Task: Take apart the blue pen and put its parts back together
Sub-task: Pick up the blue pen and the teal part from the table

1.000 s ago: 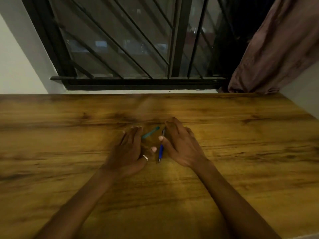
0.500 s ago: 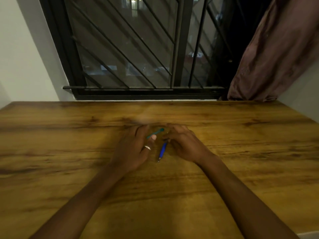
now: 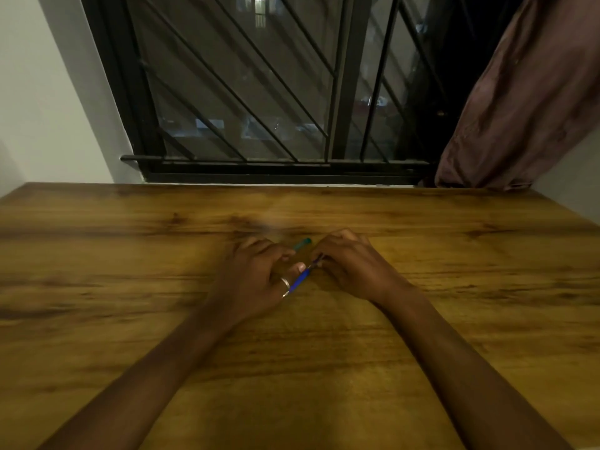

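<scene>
A blue pen [image 3: 300, 278] lies slanted between my two hands in the middle of the wooden table [image 3: 130, 248]. My right hand [image 3: 349, 266] has its fingers curled round the pen's far end. My left hand [image 3: 256, 280], with a ring on its thumb, has its fingers curled and its thumb against the pen's nearer half. A teal pen [image 3: 302, 243] pokes out just behind my hands; most of it is hidden by my left fingers.
A barred dark window [image 3: 259, 92] runs along the table's far edge. A brown curtain [image 3: 519, 102] hangs at the far right. White walls stand at the far left and far right.
Both hands have gone from lying flat beside the pens to curling round the blue pen. The pen has turned from nearly straight to slanted. The camera has tilted up.
</scene>
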